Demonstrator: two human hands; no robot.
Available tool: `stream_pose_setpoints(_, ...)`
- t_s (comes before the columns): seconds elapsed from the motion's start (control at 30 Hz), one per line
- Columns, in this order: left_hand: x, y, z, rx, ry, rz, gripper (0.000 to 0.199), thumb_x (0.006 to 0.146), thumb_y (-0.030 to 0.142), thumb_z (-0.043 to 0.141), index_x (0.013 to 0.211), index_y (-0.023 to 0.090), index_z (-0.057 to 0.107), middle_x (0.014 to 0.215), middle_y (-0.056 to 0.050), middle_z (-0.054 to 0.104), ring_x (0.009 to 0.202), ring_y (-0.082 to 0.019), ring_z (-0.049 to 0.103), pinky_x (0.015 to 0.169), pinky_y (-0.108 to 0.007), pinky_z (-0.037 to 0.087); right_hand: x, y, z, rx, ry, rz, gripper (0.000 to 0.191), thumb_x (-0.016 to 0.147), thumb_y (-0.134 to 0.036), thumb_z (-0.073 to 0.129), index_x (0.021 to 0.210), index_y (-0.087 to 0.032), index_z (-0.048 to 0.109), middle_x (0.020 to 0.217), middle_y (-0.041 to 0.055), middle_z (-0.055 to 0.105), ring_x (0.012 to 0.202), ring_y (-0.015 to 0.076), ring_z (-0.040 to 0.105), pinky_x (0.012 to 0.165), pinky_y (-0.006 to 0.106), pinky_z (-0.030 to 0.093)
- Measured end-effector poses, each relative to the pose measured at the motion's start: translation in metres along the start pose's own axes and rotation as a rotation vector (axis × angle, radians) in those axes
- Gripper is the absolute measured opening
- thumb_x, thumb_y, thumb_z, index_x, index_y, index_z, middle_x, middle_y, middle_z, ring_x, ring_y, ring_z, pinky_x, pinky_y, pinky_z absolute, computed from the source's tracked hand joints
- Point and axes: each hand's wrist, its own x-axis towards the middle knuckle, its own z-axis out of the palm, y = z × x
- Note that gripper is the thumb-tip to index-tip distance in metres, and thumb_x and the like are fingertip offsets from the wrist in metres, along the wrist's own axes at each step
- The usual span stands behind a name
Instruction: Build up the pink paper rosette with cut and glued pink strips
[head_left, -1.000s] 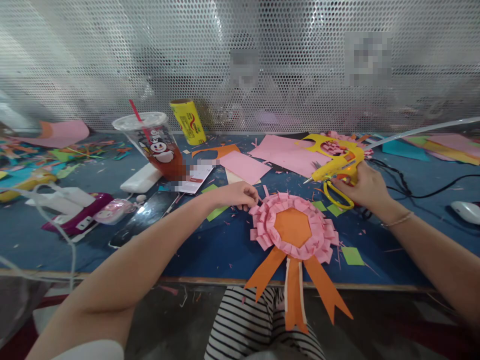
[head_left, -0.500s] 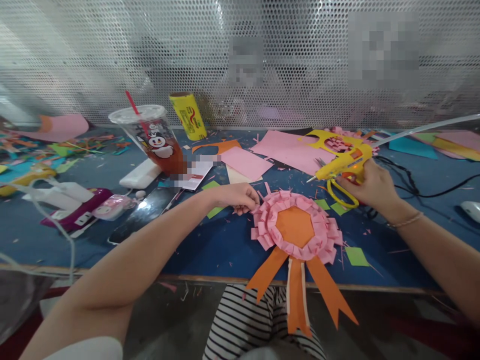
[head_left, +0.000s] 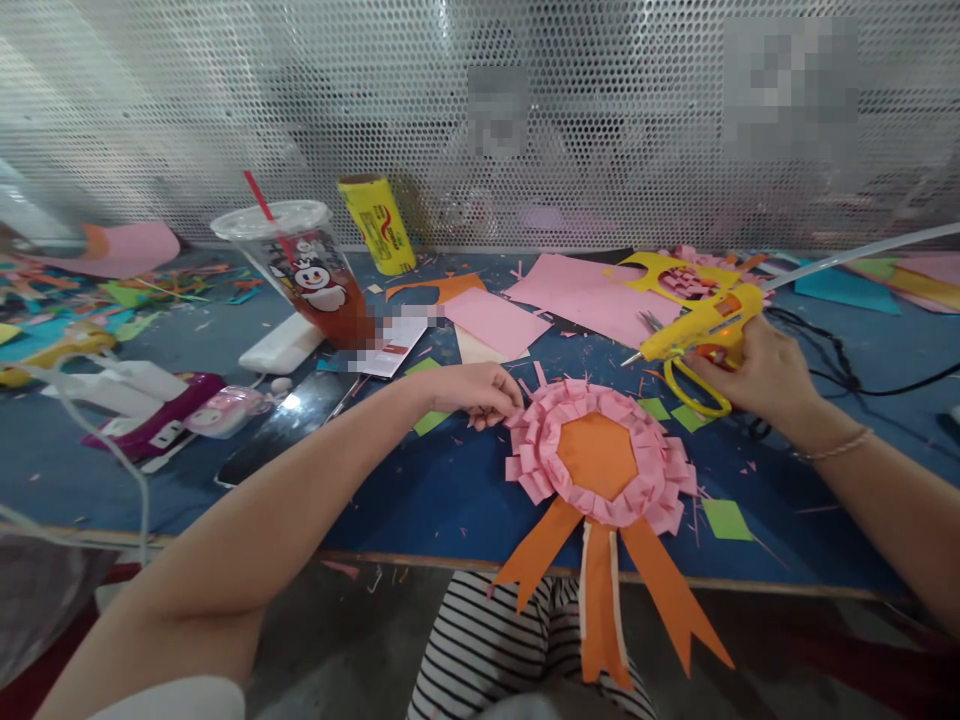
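Note:
A ribbon rosette (head_left: 598,457) with pink pleated paper loops, an orange centre and three orange tails lies near the table's front edge, its tails hanging over. At its upper left rim, my left hand (head_left: 489,396) is closed, fingers pinching a pink paper loop. My right hand (head_left: 776,375) grips a yellow hot glue gun (head_left: 709,325) above the table, to the rosette's upper right. The nozzle points left, apart from the rosette, and a clear glue stick (head_left: 862,255) sticks out behind. Yellow-handled scissors (head_left: 701,398) show just below the gun, partly covered by it.
Pink paper sheets (head_left: 600,300) and green squares (head_left: 726,520) lie about. On the left stand a tilted drink cup (head_left: 319,285) with a straw and a yellow cardboard tube (head_left: 382,228). A phone (head_left: 289,425) and a purple power strip (head_left: 161,420) lie nearer. Behind is a perforated metal screen (head_left: 570,120).
The view has shifted slightly. The rosette and glue gun appear a little farther right; both hands keep their holds.

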Motion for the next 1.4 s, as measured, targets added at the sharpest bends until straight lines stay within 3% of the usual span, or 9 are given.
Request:
stream_pose_setpoints(0.37, 0.0, 0.0, 0.0, -0.002, 0.012, 0.008, 0.01, 0.066, 0.022, 0.057, 0.07, 0.014, 0.061, 0.047, 0.004, 0.052, 0.04, -0.005, 0.047, 0.04, -0.015, 0.034, 0.0, 0.0, -0.001, 0.005, -0.013, 0.001, 0.066, 0.068, -0.06, 0.05, 0.109, -0.008, 0.048, 0.091, 0.0181, 0.064, 0.086, 0.036, 0.063, 0.066, 0.039, 0.05)
stream_pose_setpoints(0.6, -0.002, -0.002, -0.004, -0.007, 0.033, 0.004, 0.017, 0.071, 0.026, 0.056, 0.081, 0.015, 0.063, 0.05, 0.003, 0.054, 0.042, -0.007, 0.051, 0.04, -0.016, 0.036, 0.0, 0.002, 0.001, 0.01, 0.003, -0.002, 0.065, 0.068, -0.06, 0.051, 0.109, -0.009, 0.049, 0.093, 0.0179, 0.064, 0.085, 0.0359, 0.063, 0.065, 0.039, 0.049)
stream_pose_setpoints(0.7, -0.002, 0.002, -0.004, -0.022, 0.169, 0.038, 0.026, 0.079, 0.034, 0.05, 0.09, 0.014, 0.062, 0.048, 0.003, 0.052, 0.038, -0.007, 0.047, 0.039, -0.017, 0.034, 0.0, 0.002, 0.001, 0.025, 0.001, -0.007, 0.067, 0.067, -0.059, 0.053, 0.112, -0.009, 0.048, 0.097, 0.0178, 0.064, 0.086, 0.0355, 0.063, 0.067, 0.038, 0.049)
stream_pose_setpoints(0.87, 0.001, 0.005, -0.004, 0.067, 0.65, 0.27, 0.038, 0.089, 0.037, 0.032, 0.106, 0.014, 0.056, 0.044, 0.006, 0.042, 0.034, -0.005, 0.037, 0.039, -0.017, 0.029, 0.004, -0.001, -0.004, 0.048, -0.041, -0.001, 0.068, 0.07, -0.058, 0.051, 0.118, -0.01, 0.044, 0.102, 0.0178, 0.063, 0.091, 0.0341, 0.061, 0.071, 0.039, 0.048)
stream_pose_setpoints(0.97, 0.005, 0.002, -0.004, 0.201, 0.834, 0.342, 0.041, 0.09, 0.036, 0.026, 0.117, 0.015, 0.048, 0.051, 0.005, 0.048, 0.037, -0.006, 0.038, 0.042, -0.018, 0.033, 0.007, -0.003, -0.006, 0.05, -0.074, 0.028, 0.068, 0.07, -0.059, 0.051, 0.118, -0.011, 0.043, 0.102, 0.0171, 0.062, 0.089, 0.0335, 0.061, 0.07, 0.039, 0.047)
stream_pose_setpoints(1.07, 0.008, -0.001, -0.004, 0.407, 0.935, 0.364, 0.041, 0.089, 0.028, 0.027, 0.126, 0.017, 0.042, 0.072, 0.0, 0.062, 0.046, -0.007, 0.047, 0.053, -0.02, 0.041, 0.008, -0.004, -0.006, 0.038, -0.118, 0.065, 0.069, 0.069, -0.062, 0.05, 0.115, -0.012, 0.043, 0.097, 0.0169, 0.063, 0.083, 0.0336, 0.061, 0.065, 0.039, 0.045)
stream_pose_setpoints(1.13, 0.009, -0.002, -0.004, 0.58, 0.987, 0.409, 0.041, 0.087, 0.022, 0.029, 0.126, 0.016, 0.042, 0.089, -0.004, 0.065, 0.066, -0.01, 0.056, 0.069, -0.023, 0.044, 0.009, -0.004, -0.005, 0.04, -0.14, 0.067, 0.069, 0.069, -0.063, 0.049, 0.114, -0.012, 0.043, 0.095, 0.0173, 0.063, 0.081, 0.0332, 0.061, 0.063, 0.038, 0.044)
stream_pose_setpoints(1.23, 0.009, -0.002, -0.003, 0.794, 1.024, 0.462, 0.039, 0.086, 0.018, 0.032, 0.122, 0.015, 0.045, 0.101, -0.007, 0.062, 0.093, -0.015, 0.056, 0.085, -0.027, 0.041, 0.009, -0.003, -0.002, 0.057, -0.167, 0.061, 0.069, 0.069, -0.064, 0.049, 0.114, -0.012, 0.042, 0.097, 0.018, 0.062, 0.08, 0.0323, 0.061, 0.061, 0.037, 0.043)
stream_pose_setpoints(1.4, 0.009, -0.003, -0.002, 1.019, 1.045, 0.286, 0.039, 0.088, 0.022, 0.032, 0.125, 0.016, 0.042, 0.112, -0.01, 0.056, 0.099, -0.02, 0.055, 0.085, -0.031, 0.042, 0.008, 0.002, 0.007, 0.101, -0.165, 0.052, 0.07, 0.068, -0.064, 0.05, 0.116, -0.014, 0.041, 0.103, 0.0169, 0.06, 0.085, 0.0303, 0.06, 0.064, 0.036, 0.043)
